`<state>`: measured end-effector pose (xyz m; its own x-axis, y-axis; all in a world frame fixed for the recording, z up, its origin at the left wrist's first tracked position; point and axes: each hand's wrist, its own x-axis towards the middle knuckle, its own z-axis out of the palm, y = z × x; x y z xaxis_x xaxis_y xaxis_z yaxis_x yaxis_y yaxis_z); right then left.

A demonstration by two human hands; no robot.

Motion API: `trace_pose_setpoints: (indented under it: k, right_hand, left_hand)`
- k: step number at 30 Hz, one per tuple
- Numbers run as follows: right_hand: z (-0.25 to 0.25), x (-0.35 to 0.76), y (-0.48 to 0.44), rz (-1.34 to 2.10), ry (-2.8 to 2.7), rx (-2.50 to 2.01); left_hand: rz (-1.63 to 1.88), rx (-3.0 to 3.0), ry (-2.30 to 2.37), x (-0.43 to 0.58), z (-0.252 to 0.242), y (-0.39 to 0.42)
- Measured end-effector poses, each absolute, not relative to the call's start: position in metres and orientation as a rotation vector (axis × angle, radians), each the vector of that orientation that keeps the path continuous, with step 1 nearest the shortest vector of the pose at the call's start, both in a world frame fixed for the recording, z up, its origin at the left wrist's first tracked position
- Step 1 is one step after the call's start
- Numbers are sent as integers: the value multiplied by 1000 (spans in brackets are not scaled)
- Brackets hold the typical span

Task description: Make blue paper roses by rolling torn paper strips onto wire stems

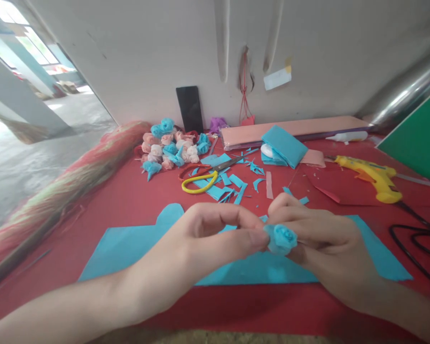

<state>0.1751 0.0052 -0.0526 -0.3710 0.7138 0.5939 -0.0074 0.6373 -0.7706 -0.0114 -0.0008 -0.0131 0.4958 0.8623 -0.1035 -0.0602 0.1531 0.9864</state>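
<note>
A small blue paper rose point(283, 239) is held between my two hands, its rolled centre turned toward me. My left hand point(208, 241) pinches the rose's left edge between thumb and fingertips. From the other side, my right hand point(326, 239) has its fingers curled closed against the rose, and part of that grip is hidden. Beneath both hands lies a wide sheet of blue crepe paper point(129, 253) on the red tabletop. A rounded blue piece point(170, 214) rests at the sheet's far edge, beside my left wrist.
Scissors point(200, 181) lie among blue scraps point(240, 184). Finished paper roses point(170, 148) are heaped at the back left, near a leaning black phone point(189, 109). A yellow glue gun point(370, 177) with a black cord lies right, by folded blue paper point(284, 145) and a white bottle point(347, 137).
</note>
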Motion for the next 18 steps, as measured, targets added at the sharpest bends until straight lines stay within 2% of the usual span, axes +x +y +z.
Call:
trace_pose_setpoints:
  k: [10,18]
  right_hand:
    - [-51,172,-5,734,-1743,-708]
    - [-45,174,-8,758,-1737,-746]
  left_hand:
    - [802,1217,779,-9,-17,-2]
    - [955,1535,837,-4,-22,-2]
